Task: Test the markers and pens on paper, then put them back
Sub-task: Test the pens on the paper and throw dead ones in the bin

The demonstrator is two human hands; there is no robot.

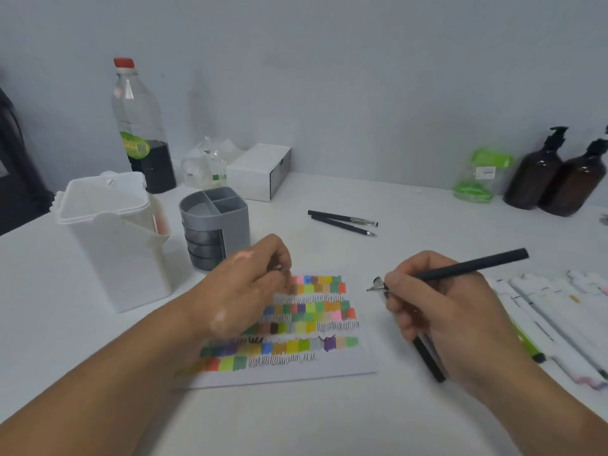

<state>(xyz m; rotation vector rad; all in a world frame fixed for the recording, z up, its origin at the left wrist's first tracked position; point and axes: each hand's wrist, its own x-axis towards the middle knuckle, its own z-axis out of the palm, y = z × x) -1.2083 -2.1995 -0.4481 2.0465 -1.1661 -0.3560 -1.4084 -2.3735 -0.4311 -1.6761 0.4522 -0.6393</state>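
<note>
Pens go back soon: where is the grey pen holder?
Head view, left of centre: the grey pen holder stands right of the white container, just beyond the left hand.

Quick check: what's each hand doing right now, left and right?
Left hand: fingers curled, pinching a small cap, probably the pen's.
Right hand: grips a black pen in a writing hold.

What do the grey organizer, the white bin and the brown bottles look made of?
Organizer: matte grey plastic, going by its moulded dividers; the drawers look like darker, smoky plastic.
Bin: white plastic, faintly translucent, since something reddish shows through its wall.
Bottles: glossy amber with black pump tops; glass or plastic, the look leaves open.
</note>
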